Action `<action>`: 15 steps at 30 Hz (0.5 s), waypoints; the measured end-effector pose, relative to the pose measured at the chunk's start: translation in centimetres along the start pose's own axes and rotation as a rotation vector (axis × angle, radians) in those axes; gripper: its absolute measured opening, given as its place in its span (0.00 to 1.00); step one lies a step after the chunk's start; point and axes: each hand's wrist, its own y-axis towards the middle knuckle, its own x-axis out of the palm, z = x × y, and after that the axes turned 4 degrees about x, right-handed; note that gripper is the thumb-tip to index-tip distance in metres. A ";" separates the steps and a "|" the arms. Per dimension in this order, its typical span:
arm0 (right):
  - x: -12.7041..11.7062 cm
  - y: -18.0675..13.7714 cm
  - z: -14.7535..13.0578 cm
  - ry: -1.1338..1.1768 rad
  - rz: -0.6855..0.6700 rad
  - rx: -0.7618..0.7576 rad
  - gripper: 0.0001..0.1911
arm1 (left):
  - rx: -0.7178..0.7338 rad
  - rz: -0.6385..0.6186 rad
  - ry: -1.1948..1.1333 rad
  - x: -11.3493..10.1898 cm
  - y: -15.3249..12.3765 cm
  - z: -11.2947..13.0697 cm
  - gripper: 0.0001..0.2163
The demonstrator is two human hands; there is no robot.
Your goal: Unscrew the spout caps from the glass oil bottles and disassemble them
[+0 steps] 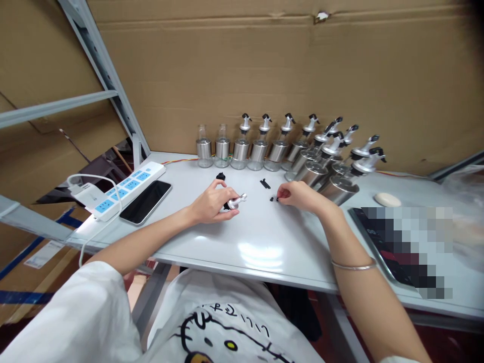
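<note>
My left grip point(212, 203) is closed around a silver spout point(235, 203) just above the table point(212, 247); I see no black top on its tip. My right grip point(297, 195) is pinched low beside small black pieces point(271, 198); whether it grasps one, I can't tell. Black strips point(265, 183) lie farther back. Most bottles point(259, 152) already wear black-topped spouts, while two bare-necked bottles point(222, 150) end the row at left, so I judge those and this spout unfinished.
</note>
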 end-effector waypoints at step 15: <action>0.5 0.2 -0.1 -0.003 -0.012 -0.032 0.07 | 0.010 -0.004 0.029 -0.3 0.0 -0.1 0.10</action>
